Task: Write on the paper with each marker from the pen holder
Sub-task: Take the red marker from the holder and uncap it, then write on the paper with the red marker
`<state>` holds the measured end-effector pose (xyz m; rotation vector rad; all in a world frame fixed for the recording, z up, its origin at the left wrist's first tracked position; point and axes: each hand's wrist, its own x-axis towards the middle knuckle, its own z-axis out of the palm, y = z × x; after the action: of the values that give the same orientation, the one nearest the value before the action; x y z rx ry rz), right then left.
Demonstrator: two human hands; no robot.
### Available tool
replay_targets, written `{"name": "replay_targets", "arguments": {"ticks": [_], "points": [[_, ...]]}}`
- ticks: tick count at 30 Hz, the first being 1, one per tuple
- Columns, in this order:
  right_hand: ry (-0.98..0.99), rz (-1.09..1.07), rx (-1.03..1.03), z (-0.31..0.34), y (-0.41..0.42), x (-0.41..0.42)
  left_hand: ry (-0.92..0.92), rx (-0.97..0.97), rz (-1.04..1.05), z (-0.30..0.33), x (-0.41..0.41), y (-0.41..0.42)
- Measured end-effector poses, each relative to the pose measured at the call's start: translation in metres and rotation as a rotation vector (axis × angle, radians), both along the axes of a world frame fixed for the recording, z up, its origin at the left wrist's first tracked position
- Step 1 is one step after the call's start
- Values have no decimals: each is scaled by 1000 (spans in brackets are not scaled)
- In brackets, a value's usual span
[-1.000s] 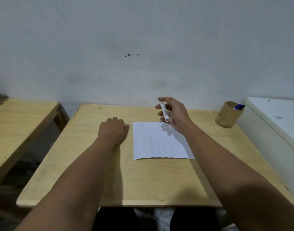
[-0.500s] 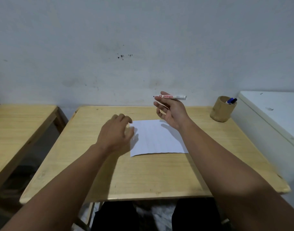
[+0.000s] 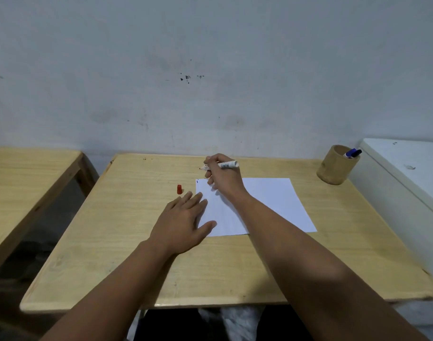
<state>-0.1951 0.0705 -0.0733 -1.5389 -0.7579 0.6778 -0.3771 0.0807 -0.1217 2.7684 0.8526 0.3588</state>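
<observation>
A white sheet of paper lies on the wooden table. My right hand grips a white marker, uncapped, its tip pointing left just beyond the paper's far left corner. The red cap lies on the table left of the paper. My left hand rests flat, fingers spread, on the paper's left edge. A small blue mark shows at the paper's far left corner. A wooden pen holder at the far right holds a blue marker.
A second wooden table stands to the left across a gap. A white cabinet adjoins the table's right side. A grey wall runs right behind the table.
The red cap has come off the marker and now lies on the table. My left hand went flat onto the paper's edge. My right hand lowered toward the paper's far left corner.
</observation>
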Motion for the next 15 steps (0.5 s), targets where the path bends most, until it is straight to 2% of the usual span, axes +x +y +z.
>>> {"name": "replay_targets", "arguments": {"ticks": [3,7,15], "points": [[21,36,7,-17,6,-1,13,3,1,-1,0,1],[16,-55,9,-31,6,-3,22,-3,0,0,0,1],[17,-72,2,-42,10,-1,52,41,142,3,-5,-8]]}}
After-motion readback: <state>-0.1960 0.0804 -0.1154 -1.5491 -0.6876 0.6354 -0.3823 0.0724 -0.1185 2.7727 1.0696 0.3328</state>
